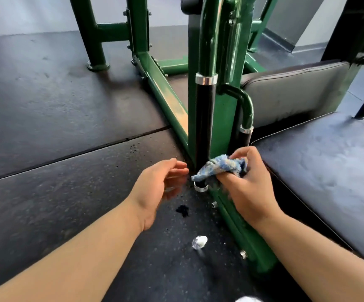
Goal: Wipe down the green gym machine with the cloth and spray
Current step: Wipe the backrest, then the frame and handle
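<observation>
The green gym machine fills the middle of the view, with a black grip handle running down to a chrome end cap. My right hand grips a bunched blue and white cloth and holds it against the lower end of that handle. My left hand hovers just left of the handle's end, fingers relaxed and holding nothing. A small clear spray bottle with a white top stands on the floor below my hands.
Dark rubber floor tiles stretch to the left, with dark crumbs and a small black pile near the machine's base. A black padded seat and backrest lie on the right. Green base rails run away ahead.
</observation>
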### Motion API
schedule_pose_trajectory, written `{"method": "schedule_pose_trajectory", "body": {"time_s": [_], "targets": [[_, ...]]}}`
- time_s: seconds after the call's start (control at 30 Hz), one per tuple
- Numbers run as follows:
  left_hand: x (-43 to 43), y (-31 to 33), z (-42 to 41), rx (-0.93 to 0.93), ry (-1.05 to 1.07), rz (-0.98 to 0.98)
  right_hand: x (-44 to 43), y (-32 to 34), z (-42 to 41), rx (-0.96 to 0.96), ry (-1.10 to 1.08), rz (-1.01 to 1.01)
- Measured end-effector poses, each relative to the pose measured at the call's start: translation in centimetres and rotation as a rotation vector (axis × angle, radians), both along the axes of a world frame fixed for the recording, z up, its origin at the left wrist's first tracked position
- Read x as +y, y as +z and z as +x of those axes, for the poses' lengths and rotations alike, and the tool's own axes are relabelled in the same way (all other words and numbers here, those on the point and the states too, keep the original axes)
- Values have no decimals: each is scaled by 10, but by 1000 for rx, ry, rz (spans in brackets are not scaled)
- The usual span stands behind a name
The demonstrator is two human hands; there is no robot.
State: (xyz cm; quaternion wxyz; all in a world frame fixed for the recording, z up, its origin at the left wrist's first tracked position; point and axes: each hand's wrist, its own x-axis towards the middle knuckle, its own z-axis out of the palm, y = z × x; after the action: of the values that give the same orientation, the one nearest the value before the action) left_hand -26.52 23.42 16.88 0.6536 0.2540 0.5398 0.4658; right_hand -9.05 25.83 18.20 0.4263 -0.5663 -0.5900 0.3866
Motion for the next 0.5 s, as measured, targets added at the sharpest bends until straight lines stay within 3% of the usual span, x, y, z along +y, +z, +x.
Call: {"method": "schedule_pose_trajectory", "body": {"time_s": [0.07, 0.2, 0.27, 0.37, 0.5], "targets": [[-4, 5, -3, -32, -91, 8, -2, 3, 1, 290, 15, -307], [-19, -8, -4, -80, -279, -127, 19, 4, 26, 400, 0, -730], [-30, -17, 3, -57, -325, -220, 14, -13, 32, 341, 93, -806], [-37, -29, 16, -169, -354, -276, -8, -33, 23, 234, 296, -905], [-31, -38, 18, -93, -225, -249, -6, -29, 12, 471, 442, -1016]]}}
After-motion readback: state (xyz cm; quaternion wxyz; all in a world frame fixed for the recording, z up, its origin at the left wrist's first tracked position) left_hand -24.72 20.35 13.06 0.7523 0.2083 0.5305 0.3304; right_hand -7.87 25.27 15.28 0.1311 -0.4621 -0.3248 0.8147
